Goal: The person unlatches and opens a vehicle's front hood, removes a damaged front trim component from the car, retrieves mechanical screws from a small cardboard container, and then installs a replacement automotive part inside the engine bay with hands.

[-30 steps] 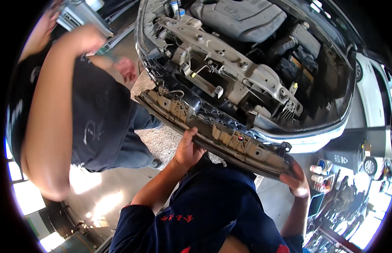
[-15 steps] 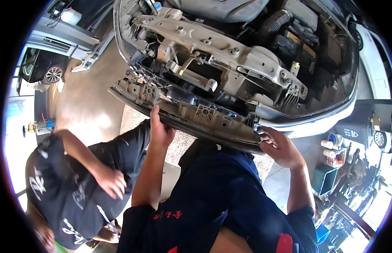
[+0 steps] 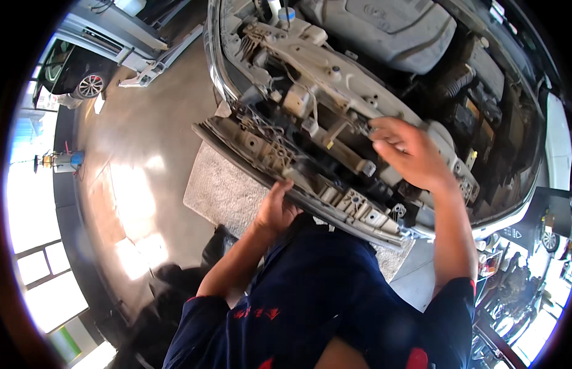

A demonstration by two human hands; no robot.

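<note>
A dark sign (image 3: 512, 232) with pale markings stands at far right

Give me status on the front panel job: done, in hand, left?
Done: front end stripped, support beam and engine bay exposed. In hand: left hand grips the grey panel from below; right hand hovers open above it. Left: panel not clear of the car; whether fixed, can't tell.

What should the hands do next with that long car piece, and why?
Probably bring the right hand back down onto the long plastic panel. Only the left hand grips its lower edge, the right hovers above by the metal crossbar, and the panel hangs tilted off the car's front.
</note>
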